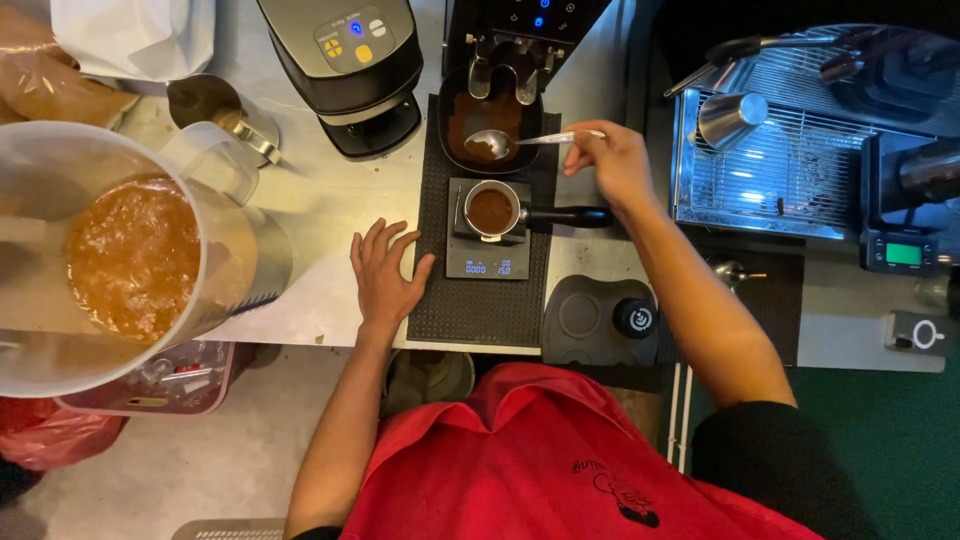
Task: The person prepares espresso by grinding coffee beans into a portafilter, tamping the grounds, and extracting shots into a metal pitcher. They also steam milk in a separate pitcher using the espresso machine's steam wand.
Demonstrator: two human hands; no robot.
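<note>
Holding a metal spoon (pixel 500 143) by the end of its handle, your right hand (pixel 612 160) pinches it between thumb and fingertips, with the bowl of the spoon carrying a little ground coffee. The spoon hangs over a dark tray (pixel 455 120) that has loose coffee grounds spread across it, under the spout of a black grinder (pixel 530 20). Just below the tray, a filter basket (pixel 491 210) full of brown grounds sits on a small digital scale (pixel 487 262), its black handle (pixel 570 216) pointing to your right and passing under your right wrist. The scale rests on a black ribbed mat (pixel 480 310), and its display is lit.

Your left hand (pixel 385 275) grips nothing; it lies flat with fingers spread on the pale desk (pixel 320 200), the thumb reaching onto the edge of the mat, just beside the scale.

To your left, close to the camera, a clear plastic jug (pixel 130 260) holds a foamy brown liquid. Behind it stand a small steel pitcher (pixel 225 110) and a second grey grinder (pixel 350 70). A round black tamper (pixel 636 318) stands on a dark pad (pixel 585 320) near the desk's front edge. Farther right is a coffee machine's steel drip grate (pixel 770 170), with a metal cup (pixel 730 118) upside down on it.
</note>
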